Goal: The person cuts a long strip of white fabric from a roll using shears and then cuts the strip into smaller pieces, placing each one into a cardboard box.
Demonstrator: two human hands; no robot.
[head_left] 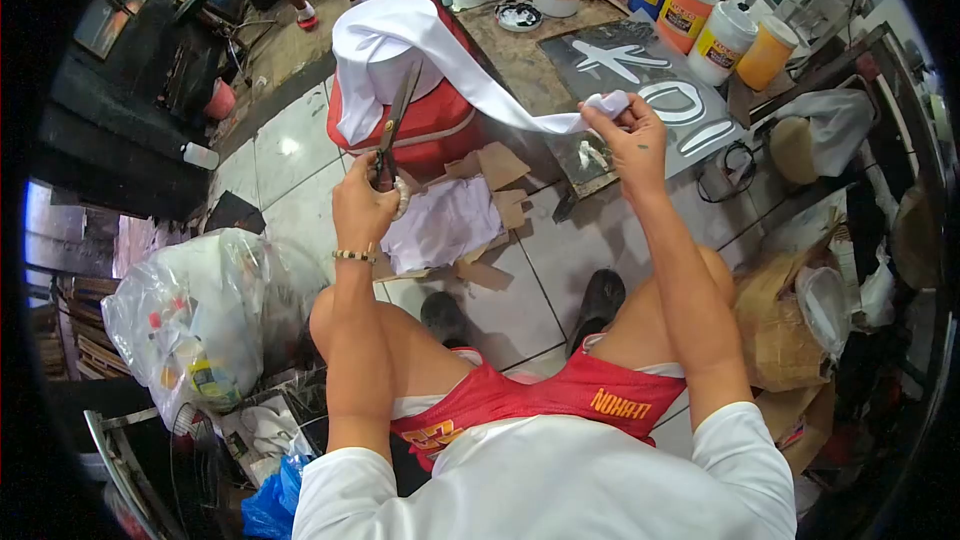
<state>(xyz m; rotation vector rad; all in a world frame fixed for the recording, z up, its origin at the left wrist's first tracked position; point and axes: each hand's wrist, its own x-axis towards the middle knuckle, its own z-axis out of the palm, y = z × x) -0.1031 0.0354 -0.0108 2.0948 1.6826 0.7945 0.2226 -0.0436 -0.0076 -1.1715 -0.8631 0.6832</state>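
Head view; scissors (391, 127) tips-forward, axis slightly rightward

Cloth (455, 55) is white; scissors (401, 103), dark; shorts (545, 395), red (with yellow lettering (621, 404)).

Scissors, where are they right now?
In the head view, the scissors are left of centre, held in the left hand, blades pointing up across the white cloth draped above the red box.

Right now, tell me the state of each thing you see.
Left hand: closed on scissors
Right hand: pinching white cloth
Scissors: blades together or nearly so
White cloth: partly draped, partly held
Cardboard box: open, white material inside
Plastic bag: filled
Board: painted with white lettering
Tubs: upright
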